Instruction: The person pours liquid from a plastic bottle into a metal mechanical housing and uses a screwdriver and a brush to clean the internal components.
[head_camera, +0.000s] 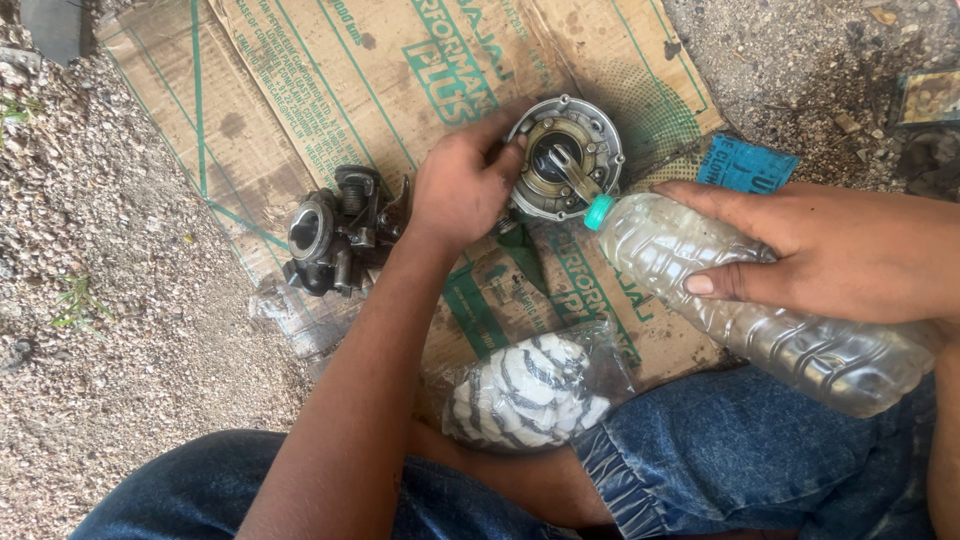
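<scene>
- Your left hand grips the round metal part by its rim, on the cardboard; hold it level and firm.
- Your right hand is wrapped round the tilted clear bottle, its green cap at the part's edge. Judging by the tilt, go gently and keep the mouth over the middle.
- Keep your fingers off the centre.
- Count: one round part, one bottle, one carburettor just beside your left hand, one striped cloth bundle near your knees, one blue packet.
</scene>
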